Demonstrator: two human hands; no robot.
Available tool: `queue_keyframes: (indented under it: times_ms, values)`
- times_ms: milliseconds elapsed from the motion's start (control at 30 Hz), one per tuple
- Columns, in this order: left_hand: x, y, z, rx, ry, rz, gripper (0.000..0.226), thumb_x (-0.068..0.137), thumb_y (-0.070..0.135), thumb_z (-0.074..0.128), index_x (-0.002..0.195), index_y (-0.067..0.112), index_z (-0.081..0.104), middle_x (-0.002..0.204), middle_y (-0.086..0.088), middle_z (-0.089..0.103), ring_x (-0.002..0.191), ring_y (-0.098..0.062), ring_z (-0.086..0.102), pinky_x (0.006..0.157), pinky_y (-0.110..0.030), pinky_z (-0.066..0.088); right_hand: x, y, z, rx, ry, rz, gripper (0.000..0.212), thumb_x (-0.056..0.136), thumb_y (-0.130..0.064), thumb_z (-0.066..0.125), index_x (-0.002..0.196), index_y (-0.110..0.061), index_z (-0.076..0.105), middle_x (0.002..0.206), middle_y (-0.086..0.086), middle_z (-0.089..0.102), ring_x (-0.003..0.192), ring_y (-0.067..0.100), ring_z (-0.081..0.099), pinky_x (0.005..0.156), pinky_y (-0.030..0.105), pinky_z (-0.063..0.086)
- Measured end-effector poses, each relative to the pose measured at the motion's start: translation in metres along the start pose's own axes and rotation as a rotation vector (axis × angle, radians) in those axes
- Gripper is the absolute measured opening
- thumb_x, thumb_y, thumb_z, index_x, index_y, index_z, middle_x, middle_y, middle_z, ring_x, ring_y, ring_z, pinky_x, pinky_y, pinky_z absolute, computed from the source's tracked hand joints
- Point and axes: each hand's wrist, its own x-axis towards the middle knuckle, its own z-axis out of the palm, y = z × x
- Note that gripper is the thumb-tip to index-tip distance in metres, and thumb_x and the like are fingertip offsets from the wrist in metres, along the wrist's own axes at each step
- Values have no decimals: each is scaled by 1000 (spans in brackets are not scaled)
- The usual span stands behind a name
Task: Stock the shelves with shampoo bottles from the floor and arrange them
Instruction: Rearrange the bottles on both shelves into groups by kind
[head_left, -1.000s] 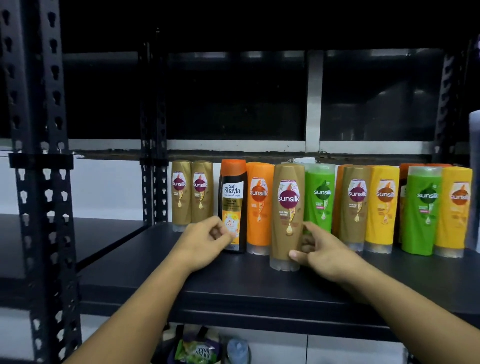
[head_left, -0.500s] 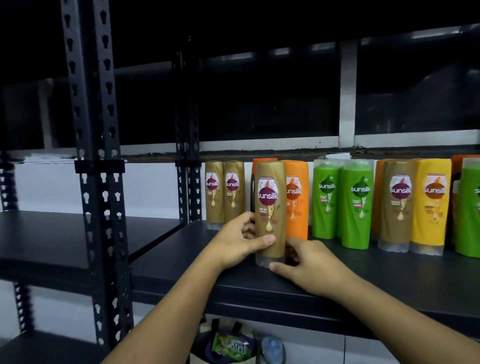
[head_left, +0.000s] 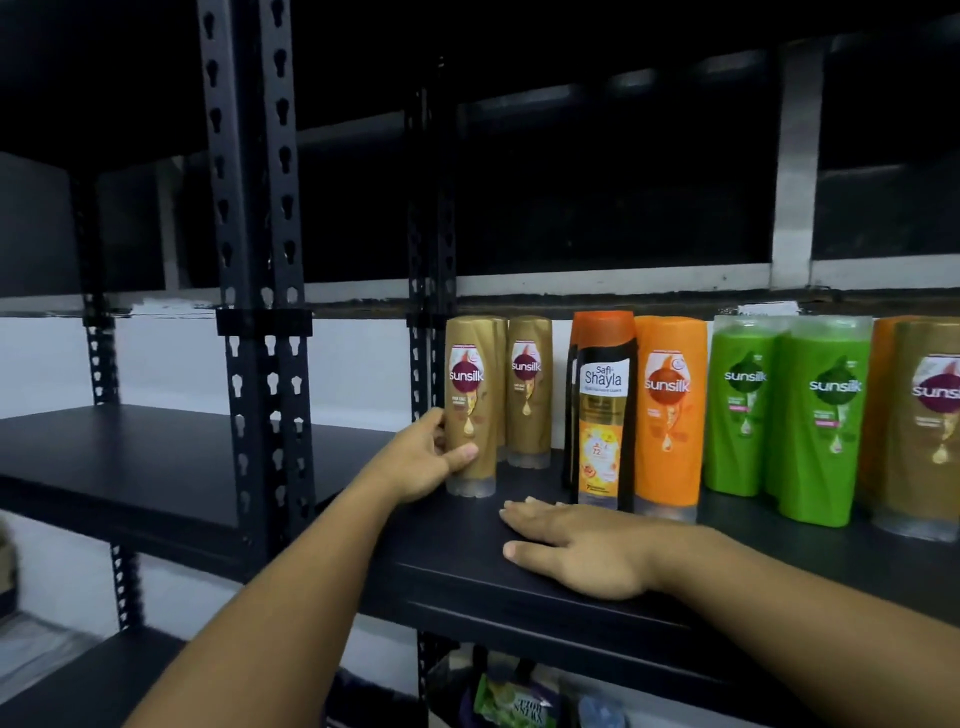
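On the shelf (head_left: 467, 561), left end of row: left hand (head_left: 421, 462) wrapped around gold bottle (head_left: 470, 405).
Bottle axis: vertical, clear cap down, Sunsilk label facing out.
Right hand (head_left: 582, 551): flat, fingers spread, palm on shelf, just right of gold bottle, before the Shayla bottle (head_left: 602, 410).

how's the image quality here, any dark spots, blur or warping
Head view: the area above the bottles is nearly black; labels read sharp, but the left hand and frame edges look soft; the wide lens bows the rack post.
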Motion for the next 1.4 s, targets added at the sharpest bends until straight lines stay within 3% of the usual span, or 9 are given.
queue_keyframes:
  times_ms: [200,300,400,600,1200,1400]
  values:
    - [37,-6,4,45,-16,-41,38,95,24,70,129,29,53,125,4,66,119,-20,64,105,-49,52,28,4,7,40,53,-13,73,96,-73,28,160,-40,12,167,-19,4,153,2,-1,123,27,0]
    - [45,-7,12,70,26,-43,40,99,22,67,136,23,51,127,3,65,118,-18,62,106,-40,50,29,7,9,58,72,-10,74,95,-75,30,159,-43,13,167,-19,5,154,4,0,124,29,1]
    - [47,-9,18,135,69,-31,36,101,22,64,135,19,52,118,6,63,109,-13,60,94,-26,45,28,4,8,48,76,-34,71,99,-69,31,160,-39,14,167,-19,6,152,-1,0,122,23,-1]
    - [56,-16,22,273,102,-33,37,97,29,67,129,20,50,123,-3,66,112,-23,64,104,-44,50,28,4,7,49,73,-42,70,99,-68,31,160,-37,15,167,-19,7,152,-4,0,124,25,0]
    - [53,-21,22,329,78,-35,41,100,35,64,135,20,48,120,-2,66,106,-21,64,96,-36,51,28,6,9,111,129,6,74,94,-73,37,159,-39,22,165,-22,15,153,1,7,125,30,6]
    - [43,-21,19,497,-30,-94,50,101,44,59,142,17,51,134,-3,64,121,-22,60,102,-34,48,26,5,10,121,177,68,75,94,-71,40,158,-36,26,165,-17,20,153,6,15,123,30,14]
